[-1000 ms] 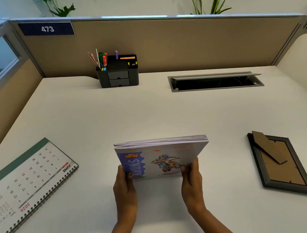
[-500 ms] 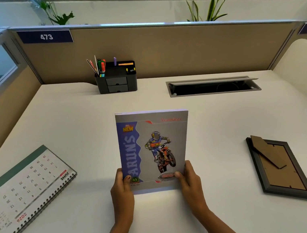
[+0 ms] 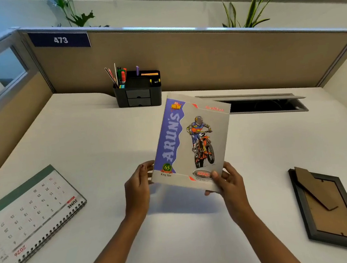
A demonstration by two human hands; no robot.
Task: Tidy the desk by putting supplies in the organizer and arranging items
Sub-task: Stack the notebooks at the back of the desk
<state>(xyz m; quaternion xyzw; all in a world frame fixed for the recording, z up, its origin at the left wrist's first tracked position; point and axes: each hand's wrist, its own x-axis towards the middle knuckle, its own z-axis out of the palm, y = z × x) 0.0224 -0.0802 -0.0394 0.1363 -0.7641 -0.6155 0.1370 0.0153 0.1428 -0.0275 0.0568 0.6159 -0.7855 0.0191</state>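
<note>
**Notebook held by its bottom corners only**

The notebook (image 3: 191,144) hangs at centre frame, tilted right, lifted off the desk (image 3: 83,140). The left hand (image 3: 138,186) grips its lower-left corner. The right hand (image 3: 229,181) pinches the lower-right, thumb on the cover. So low a hold could let it flop or slip. Carried further up-frame, it might knock the organizer (image 3: 138,90) or slide into the open cable slot (image 3: 257,105).

The organizer (image 3: 138,92) stands at the table's (image 3: 96,139) back. Before it the notebook (image 3: 191,142) is held up, calendar (image 3: 31,214) lying left, picture frame (image 3: 330,207) right.
</note>
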